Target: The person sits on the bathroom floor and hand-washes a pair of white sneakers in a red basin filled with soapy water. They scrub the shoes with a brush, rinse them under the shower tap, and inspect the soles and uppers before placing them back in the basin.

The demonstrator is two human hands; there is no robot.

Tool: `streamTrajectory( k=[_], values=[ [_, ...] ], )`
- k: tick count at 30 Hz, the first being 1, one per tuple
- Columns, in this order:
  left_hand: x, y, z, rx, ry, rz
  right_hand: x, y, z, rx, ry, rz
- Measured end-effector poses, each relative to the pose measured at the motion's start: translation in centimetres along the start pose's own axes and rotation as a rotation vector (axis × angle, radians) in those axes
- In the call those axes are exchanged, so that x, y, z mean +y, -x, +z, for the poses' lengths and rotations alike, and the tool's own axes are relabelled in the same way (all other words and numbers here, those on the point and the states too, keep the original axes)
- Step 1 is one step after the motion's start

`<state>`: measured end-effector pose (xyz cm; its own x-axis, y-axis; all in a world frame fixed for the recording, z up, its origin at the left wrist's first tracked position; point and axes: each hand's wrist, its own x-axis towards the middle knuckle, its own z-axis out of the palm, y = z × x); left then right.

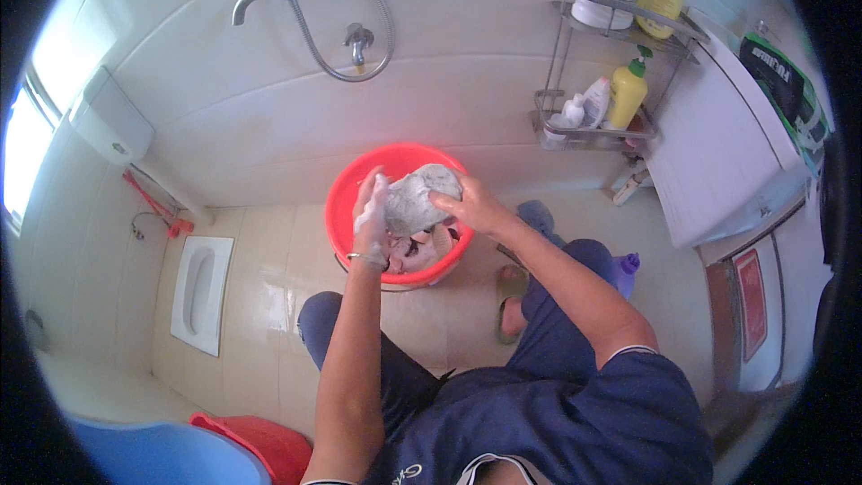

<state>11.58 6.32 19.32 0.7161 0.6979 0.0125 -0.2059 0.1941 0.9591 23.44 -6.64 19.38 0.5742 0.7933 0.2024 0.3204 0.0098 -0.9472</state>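
Note:
A grey, rounded, flat piece that looks like an insole or a cloth item is tilted above a red plastic bucket. My right hand grips its right end, thumb on top. Along its left edge stands my left hand, covered in white foam, with a bracelet on the wrist; whether its fingers grip the piece is hidden. Inside the bucket, below both hands, lies a jumble of pale and dark wet items, too mixed to name.
A squat toilet is set in the tiled floor at left. A purple bottle stands by my knee. Blue and red plastic basins sit behind on the left. A shower hose and a wire rack with bottles hang on the wall.

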Motion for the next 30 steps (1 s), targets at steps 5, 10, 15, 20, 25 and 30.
streamTrajectory(
  k=[5,10,15,20,25,30],
  values=[
    [-1.3,0.5,0.9,0.268,-0.429,0.109,-2.6,0.0,1.8,0.15,0.234,-0.021],
    [-1.8,0.1,0.7,0.34,-0.452,0.28,-2.6,-0.7,3.3,0.255,0.343,-0.1],
    [-3.4,-1.3,0.0,0.369,-0.477,0.349,-1.4,-1.7,3.5,0.277,0.496,-0.18],
    [-6.6,-2.5,-0.8,0.4,-0.625,0.353,0.0,-2.3,3.7,0.23,0.64,-0.169],
    [-7.8,-1.7,-0.6,0.325,-0.736,0.553,1.3,-2.0,4.6,0.226,0.657,-0.12],
    [-6.4,-0.6,0.0,0.288,-0.887,0.527,0.9,-1.7,5.2,0.271,0.607,-0.128]
  ],
)
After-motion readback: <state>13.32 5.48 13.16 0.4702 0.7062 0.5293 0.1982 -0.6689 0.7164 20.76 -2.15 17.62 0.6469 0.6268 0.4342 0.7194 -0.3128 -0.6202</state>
